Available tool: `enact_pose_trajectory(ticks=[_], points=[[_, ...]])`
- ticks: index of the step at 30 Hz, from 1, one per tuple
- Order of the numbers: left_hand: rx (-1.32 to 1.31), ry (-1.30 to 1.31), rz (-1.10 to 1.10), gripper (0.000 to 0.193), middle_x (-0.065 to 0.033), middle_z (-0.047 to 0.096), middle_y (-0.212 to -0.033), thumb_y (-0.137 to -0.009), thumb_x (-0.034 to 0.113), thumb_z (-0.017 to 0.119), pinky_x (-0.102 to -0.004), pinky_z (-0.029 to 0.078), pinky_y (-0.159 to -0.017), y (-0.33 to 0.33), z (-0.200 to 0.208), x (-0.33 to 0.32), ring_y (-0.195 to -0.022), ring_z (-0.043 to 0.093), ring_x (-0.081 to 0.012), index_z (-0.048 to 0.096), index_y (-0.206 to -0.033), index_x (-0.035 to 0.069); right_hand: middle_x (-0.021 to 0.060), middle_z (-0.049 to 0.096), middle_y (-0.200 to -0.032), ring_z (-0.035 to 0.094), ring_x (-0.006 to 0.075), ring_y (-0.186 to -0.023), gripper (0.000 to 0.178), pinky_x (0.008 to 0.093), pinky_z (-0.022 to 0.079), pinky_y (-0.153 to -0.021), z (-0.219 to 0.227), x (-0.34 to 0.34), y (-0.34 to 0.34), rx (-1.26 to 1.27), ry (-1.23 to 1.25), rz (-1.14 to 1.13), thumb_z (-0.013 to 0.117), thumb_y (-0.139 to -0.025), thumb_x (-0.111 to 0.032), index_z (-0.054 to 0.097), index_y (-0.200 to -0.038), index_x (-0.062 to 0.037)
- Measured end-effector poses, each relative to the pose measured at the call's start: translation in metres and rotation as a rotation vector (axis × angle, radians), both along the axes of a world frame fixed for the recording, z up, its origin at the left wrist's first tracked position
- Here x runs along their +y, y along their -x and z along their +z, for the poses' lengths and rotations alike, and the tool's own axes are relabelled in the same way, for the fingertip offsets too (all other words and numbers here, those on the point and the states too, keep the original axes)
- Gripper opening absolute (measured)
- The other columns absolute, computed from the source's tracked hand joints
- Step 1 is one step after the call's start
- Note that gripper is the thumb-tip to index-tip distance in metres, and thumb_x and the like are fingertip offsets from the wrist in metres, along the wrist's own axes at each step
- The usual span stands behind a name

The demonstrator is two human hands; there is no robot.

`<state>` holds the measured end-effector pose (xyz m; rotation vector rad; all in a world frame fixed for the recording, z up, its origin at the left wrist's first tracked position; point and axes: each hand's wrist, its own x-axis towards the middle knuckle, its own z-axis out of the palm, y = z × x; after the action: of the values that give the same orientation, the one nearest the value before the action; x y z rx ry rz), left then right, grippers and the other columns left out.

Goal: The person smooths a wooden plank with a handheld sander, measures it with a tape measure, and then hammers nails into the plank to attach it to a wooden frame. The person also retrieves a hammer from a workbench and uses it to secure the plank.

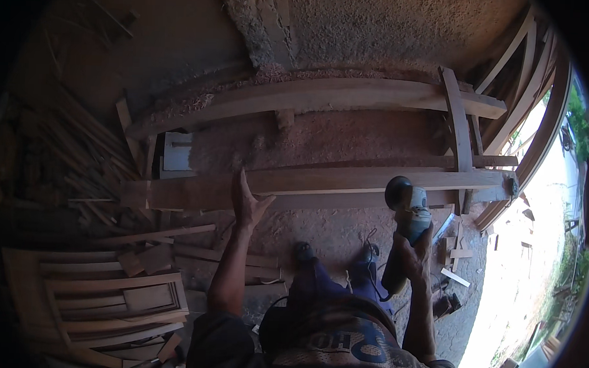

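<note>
My right hand (pixel 414 252) is wrapped round the body of an angle grinder (pixel 413 214), its dark round disc (pixel 398 193) at the near edge of a long wooden beam (pixel 346 180). Whether the disc touches the wood I cannot tell. My left hand (pixel 247 200) is at the same beam, left of the middle, with the thumb apart from the stretched fingers. It holds nothing. A dark cord (pixel 383 296) hangs from the grinder's rear end beside my legs.
A second beam (pixel 323 95) runs behind, near the rough wall (pixel 390 31); an upright-looking crosspiece (pixel 457 121) spans both at right. Wooden frames (pixel 116 288) and stacked offcuts (pixel 68 150) lie left. Shavings cover the ground. Small wood blocks (pixel 461 253) lie right of my feet.
</note>
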<state>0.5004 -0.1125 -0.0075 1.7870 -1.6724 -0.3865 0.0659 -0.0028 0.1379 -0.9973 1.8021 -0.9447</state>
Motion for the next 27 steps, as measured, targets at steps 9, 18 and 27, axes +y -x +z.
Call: enact_pose_trajectory(ticks=[9, 18, 27], points=[[0.667, -0.329, -0.236, 0.088, -0.0169, 0.057, -0.139, -0.074, 0.013, 0.093, -0.0409, 0.049, -0.107, -0.045, -0.065, -0.032, -0.128, 0.057, -0.0284, 0.042, -0.146, 0.004, 0.0254, 0.052, -0.133, 0.055, 0.037, -0.123, 0.102, 0.0488, 0.046, -0.103, -0.018, -0.032, -0.119, 0.074, -0.01, 0.168, 0.078, -0.079, -0.039, 0.021, -0.154, 0.0013], [0.508, -0.007, -0.3, 0.064, -0.0085, 0.071, -0.112, -0.072, 0.02, 0.096, -0.0379, 0.054, -0.097, -0.038, -0.053, -0.018, -0.109, 0.067, -0.023, 0.062, -0.123, 0.003, 0.0298, 0.053, -0.135, 0.057, 0.0405, -0.123, 0.102, 0.0504, 0.047, -0.101, -0.025, -0.041, -0.146, 0.151, -0.104, 0.174, 0.076, -0.082, -0.039, 0.016, -0.155, -0.002], [0.603, -0.115, -0.32, 0.074, -0.0107, 0.071, -0.116, -0.072, 0.031, 0.096, -0.0382, 0.052, -0.101, -0.042, -0.066, -0.017, -0.114, 0.066, -0.0246, 0.059, -0.13, 0.001, 0.0275, 0.059, -0.128, 0.061, 0.0383, -0.117, 0.097, 0.0492, 0.05, -0.096, -0.022, -0.055, -0.16, 0.285, -0.123, 0.191, 0.076, -0.084, -0.039, 0.018, -0.154, -0.0039]])
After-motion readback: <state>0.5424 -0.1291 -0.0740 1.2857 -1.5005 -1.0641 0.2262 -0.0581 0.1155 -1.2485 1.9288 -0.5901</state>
